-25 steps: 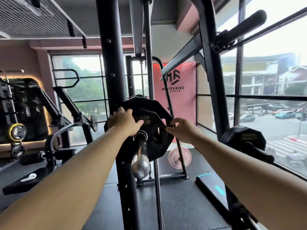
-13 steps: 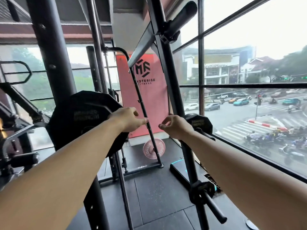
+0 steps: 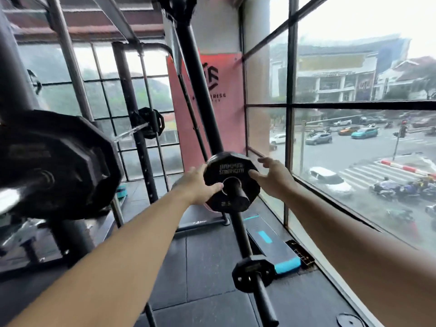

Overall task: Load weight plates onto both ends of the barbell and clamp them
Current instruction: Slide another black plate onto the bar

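While cars (image 3: 364,132) and motorbikes (image 3: 387,187) fill the street beyond the window (image 3: 291,128), we reach for a small black 2.5 weight plate (image 3: 232,169) hanging on a storage peg (image 3: 238,193) of the rack upright (image 3: 195,90). Our left hand (image 3: 200,185) grasps its left rim, thumb across the face beside the hole. Our right hand (image 3: 273,178) is released, fingers spread, fingertips (image 3: 252,172) touching the right rim. At far left, a larger plate (image 3: 59,161) sits blurred on the barbell sleeve (image 3: 14,197). Another small plate (image 3: 253,272) hangs on a lower peg (image 3: 264,296).

Black weight plate (image 3: 232,171) with pale lettering; pink banner (image 3: 230,114) behind.
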